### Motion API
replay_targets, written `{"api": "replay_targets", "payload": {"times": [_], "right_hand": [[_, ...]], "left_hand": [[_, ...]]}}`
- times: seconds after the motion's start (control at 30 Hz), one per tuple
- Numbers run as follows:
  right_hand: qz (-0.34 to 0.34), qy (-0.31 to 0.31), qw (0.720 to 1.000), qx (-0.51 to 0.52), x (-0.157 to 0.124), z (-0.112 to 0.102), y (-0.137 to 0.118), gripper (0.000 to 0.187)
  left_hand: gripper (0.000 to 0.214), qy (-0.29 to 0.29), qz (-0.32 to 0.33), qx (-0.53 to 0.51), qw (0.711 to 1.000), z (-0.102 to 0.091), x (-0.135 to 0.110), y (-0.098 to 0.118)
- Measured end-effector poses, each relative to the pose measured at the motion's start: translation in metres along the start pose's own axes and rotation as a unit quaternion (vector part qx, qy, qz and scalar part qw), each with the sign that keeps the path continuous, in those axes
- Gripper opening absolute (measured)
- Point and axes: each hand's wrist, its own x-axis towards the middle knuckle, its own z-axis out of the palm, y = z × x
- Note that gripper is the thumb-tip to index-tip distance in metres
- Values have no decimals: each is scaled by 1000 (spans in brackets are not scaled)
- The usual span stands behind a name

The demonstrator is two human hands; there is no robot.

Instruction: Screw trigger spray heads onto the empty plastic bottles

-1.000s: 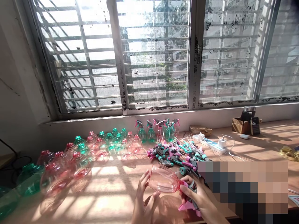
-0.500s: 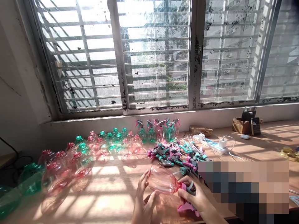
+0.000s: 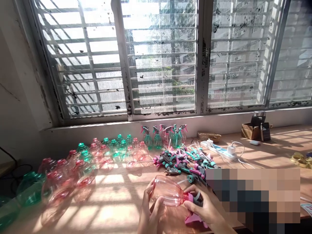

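A clear pink bottle point(image 3: 168, 191) lies on its side in the air above the table, its neck pointing right. My left hand point(image 3: 151, 206) is closed around its base end, thumb in front and fingers behind. My right hand point(image 3: 201, 204) grips the spray head point(image 3: 193, 199) at the neck, with its pink collar against the bottle's mouth. The pink trigger point(image 3: 195, 220) hangs below my right hand. Just beyond the bottle lies a heap of loose spray heads point(image 3: 185, 161) in pink, teal and grey.
Several open pink and green bottles point(image 3: 84, 175) stand at the left. Several bottles with spray heads point(image 3: 157, 138) stand by the window wall. Further right are a white power strip point(image 3: 220, 150), a cardboard box point(image 3: 250, 130) and yellow rolls point(image 3: 301, 159). A blurred patch covers the lower right.
My left hand's fingers have closed further around the bottle's base. The bottle has shifted slightly left and down, and my right hand has turned a little at the collar.
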Motion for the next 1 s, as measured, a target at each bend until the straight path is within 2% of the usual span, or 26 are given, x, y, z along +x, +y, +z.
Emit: {"api": "replay_targets", "payload": {"times": [0.13,0.23,0.37,0.53,0.7,0.8,0.9,1.0], "right_hand": [[39,6,998,44,5,-4,-3,52],[49,9,997,66,5,-5,-4,49],[27,2,999,45,3,-3,-1,50],[-16,17,999,29,1,1,5,49],[10,18,999,47,5,-3,5,46],[16,41,997,68,8,-5,2,44],[14,49,996,75,8,-5,-1,43],[3,29,998,53,5,-2,-1,46]], "left_hand": [[52,-37,18,28,999,-2,0,2],[54,-40,-12,14,999,-1,-3,-3],[65,-16,-53,-11,998,1,-4,-9],[55,-9,-53,-18,998,1,-3,-3],[49,-7,-4,12,1000,1,-2,6],[46,-23,12,36,999,1,-3,3],[57,-25,-20,-3,999,2,-3,-5],[67,-18,-68,-44,997,4,-3,-10]]}}
